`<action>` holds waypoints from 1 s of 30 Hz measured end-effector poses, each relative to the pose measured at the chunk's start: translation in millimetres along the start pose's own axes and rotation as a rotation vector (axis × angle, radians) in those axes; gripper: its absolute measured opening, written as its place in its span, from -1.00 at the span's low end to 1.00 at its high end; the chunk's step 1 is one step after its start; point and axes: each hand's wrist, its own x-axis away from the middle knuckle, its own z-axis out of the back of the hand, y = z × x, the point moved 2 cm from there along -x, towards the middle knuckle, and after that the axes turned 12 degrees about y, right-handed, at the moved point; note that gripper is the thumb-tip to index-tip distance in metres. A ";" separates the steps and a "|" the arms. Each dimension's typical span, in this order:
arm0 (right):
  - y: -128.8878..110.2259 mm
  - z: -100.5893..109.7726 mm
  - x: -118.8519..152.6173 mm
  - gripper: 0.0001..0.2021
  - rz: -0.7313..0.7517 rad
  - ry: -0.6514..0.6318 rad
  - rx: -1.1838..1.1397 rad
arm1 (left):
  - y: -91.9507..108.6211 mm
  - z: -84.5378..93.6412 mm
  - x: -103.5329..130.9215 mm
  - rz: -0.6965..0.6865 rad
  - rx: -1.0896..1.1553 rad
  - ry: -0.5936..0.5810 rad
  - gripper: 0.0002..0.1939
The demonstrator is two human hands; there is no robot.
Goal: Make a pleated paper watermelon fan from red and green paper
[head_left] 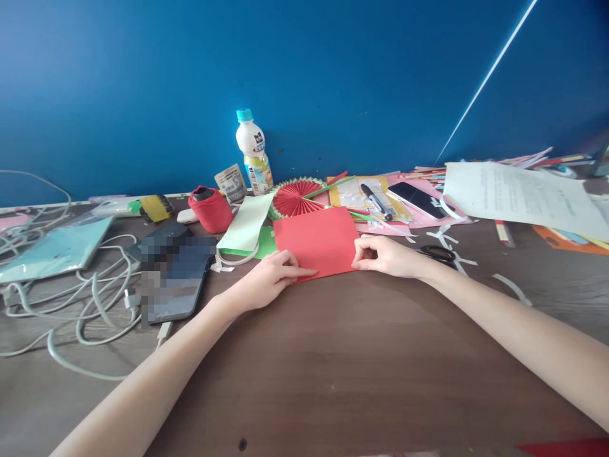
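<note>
A sheet of red paper [316,241] lies on the dark wooden table in front of me. My left hand [273,276] is at its lower left corner, index finger stretched along the near edge and the other fingers curled in. At the lower right corner my right hand [380,256] pinches the edge between thumb and fingertips. Just behind the red paper stands a round pleated fan [297,195] in red with a green rim. Pale green paper [248,222] lies to the left, near my left hand. Black-handled scissors [436,254] rest to the right of my right hand.
On the left are tangled white cables [90,311], a dark phone [178,285] and a red-wrapped roll [210,209]. A bottle [254,152] stands by the blue wall. To the right lie a black marker [375,202], another phone [421,198], paper scraps and a printed sheet [518,197].
</note>
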 end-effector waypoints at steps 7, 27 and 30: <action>1.7 -0.8 0.7 -0.78 -0.010 -0.003 -0.013 | 5.3 -1.3 2.2 -0.045 -0.150 -0.030 -0.46; -11.0 -0.4 -2.4 -0.59 0.390 -0.232 0.268 | 12.1 -2.6 4.6 -0.143 -0.277 0.048 -0.30; -11.2 -0.8 -2.2 -0.58 0.373 -0.244 0.276 | 11.2 -3.2 4.2 -0.138 -0.261 0.029 -0.28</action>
